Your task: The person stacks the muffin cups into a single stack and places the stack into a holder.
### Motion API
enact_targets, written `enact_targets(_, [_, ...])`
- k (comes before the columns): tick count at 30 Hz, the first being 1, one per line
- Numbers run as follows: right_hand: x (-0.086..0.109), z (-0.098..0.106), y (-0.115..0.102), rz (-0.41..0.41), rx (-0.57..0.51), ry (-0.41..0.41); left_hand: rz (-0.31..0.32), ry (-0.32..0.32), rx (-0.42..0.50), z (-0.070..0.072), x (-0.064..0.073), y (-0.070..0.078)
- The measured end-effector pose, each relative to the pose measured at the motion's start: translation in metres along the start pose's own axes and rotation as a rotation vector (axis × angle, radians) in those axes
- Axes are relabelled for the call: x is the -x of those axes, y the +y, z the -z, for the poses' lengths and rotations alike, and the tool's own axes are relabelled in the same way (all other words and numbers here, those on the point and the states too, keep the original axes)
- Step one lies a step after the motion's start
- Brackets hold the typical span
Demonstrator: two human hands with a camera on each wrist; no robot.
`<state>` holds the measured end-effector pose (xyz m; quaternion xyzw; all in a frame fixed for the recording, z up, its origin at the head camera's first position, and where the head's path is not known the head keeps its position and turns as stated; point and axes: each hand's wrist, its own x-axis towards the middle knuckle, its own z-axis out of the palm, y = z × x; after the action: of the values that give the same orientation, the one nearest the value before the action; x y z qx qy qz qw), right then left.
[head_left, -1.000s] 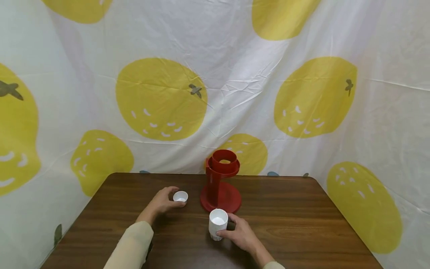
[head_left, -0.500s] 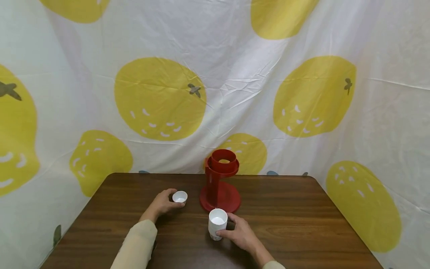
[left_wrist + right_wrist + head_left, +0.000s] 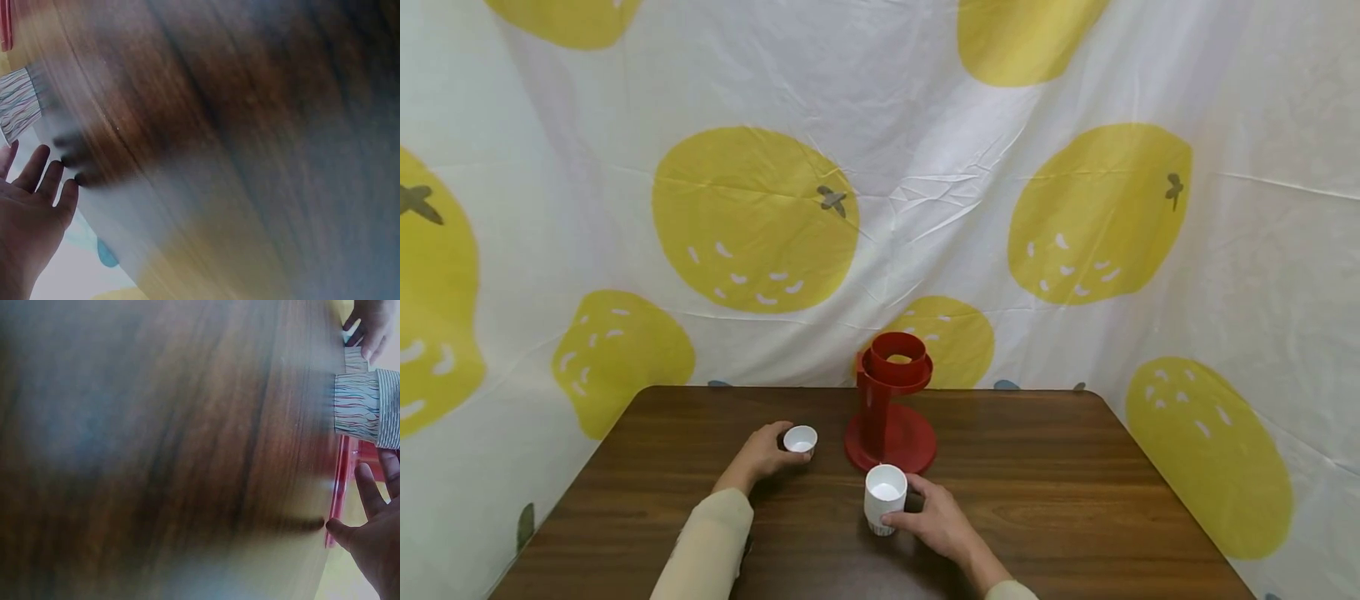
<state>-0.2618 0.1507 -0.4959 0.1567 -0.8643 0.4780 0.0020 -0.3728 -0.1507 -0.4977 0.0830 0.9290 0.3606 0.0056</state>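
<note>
In the head view my left hand (image 3: 762, 455) pinches a small white paper cup (image 3: 801, 439) on the table, left of the red stand. The left wrist view shows wavy coloured lines on that paper cup (image 3: 20, 103), with the thumb and fingers of the left hand (image 3: 30, 215) beside it. My right hand (image 3: 938, 518) grips a taller stack of paper cups (image 3: 883, 500) standing nearer to me. Several ribbed rims of the stack (image 3: 389, 407) show in the right wrist view, where part of the right hand (image 3: 378, 540) is cut off by the frame.
A red stand (image 3: 876, 421) with a round base and a ring on top stands behind and between the hands. Brown wood-grain covers the table (image 3: 1052, 500). A white curtain (image 3: 895, 125) printed with yellow lemons hangs behind it.
My left forearm has shifted slightly to the right while its hand stays at the small paper cup. The right hand and the stack of paper cups have not visibly moved.
</note>
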Motion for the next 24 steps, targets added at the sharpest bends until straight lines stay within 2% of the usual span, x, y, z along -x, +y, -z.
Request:
enact_targets(6, [0.000, 0.001, 0.000, 0.001, -0.016, 0.002, -0.008, 0.018, -0.028, -0.001, 0.001, -0.002])
enact_targets(13, [0.000, 0.000, -0.001, -0.020, -0.002, 0.001, -0.004, 0.019, -0.008, -0.001, 0.001, -0.001])
enact_targets(21, [0.010, 0.007, -0.032, -0.008, -0.032, -0.005, -0.010, 0.012, 0.010, 0.001, 0.001, 0.003])
enact_targets(24, [0.010, 0.007, -0.031, -0.002, -0.028, -0.001, -0.009, 0.009, 0.013, 0.003, 0.001, 0.003])
